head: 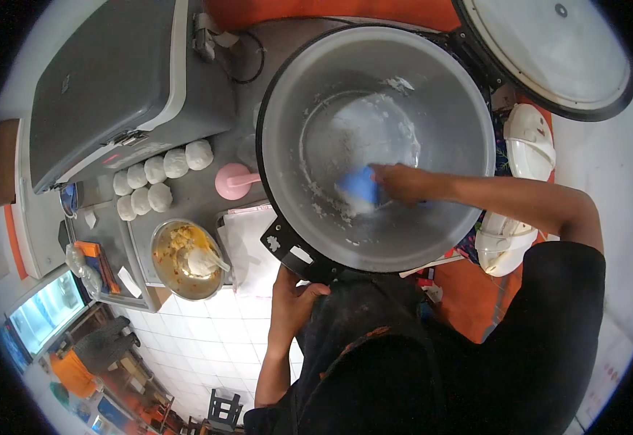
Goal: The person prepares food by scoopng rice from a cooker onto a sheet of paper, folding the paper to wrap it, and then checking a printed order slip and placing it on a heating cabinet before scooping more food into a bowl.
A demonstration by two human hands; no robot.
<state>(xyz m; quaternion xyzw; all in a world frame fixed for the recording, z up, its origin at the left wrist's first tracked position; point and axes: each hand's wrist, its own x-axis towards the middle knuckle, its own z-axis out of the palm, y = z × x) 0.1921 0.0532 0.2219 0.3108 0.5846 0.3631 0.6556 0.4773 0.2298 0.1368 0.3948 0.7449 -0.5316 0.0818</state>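
A large round metal pot (pixel 447 125) with a black rim stands before me, its lid (pixel 556 49) swung up at the upper right. White residue clings to its floor and wall. Reaching into it, my right hand (pixel 406 185) grips a blue scraper-like tool (pixel 361 185), blurred, near some white matter at the bottom. My left hand (pixel 296 302) rests outside, at the pot's black handle bracket (pixel 300 255), its thumb apart from the fingers; whether it grips the bracket is hard to see.
Left of the pot are a pink ladle-like utensil (pixel 233 181), white wrapped balls (pixel 176 163), a metal bowl with food residue (pixel 158 272), white sheets (pixel 248 234) and a large grey appliance (pixel 104 70). White lidded containers (pixel 528 144) lie at right. A black stool (pixel 224 408) stands below.
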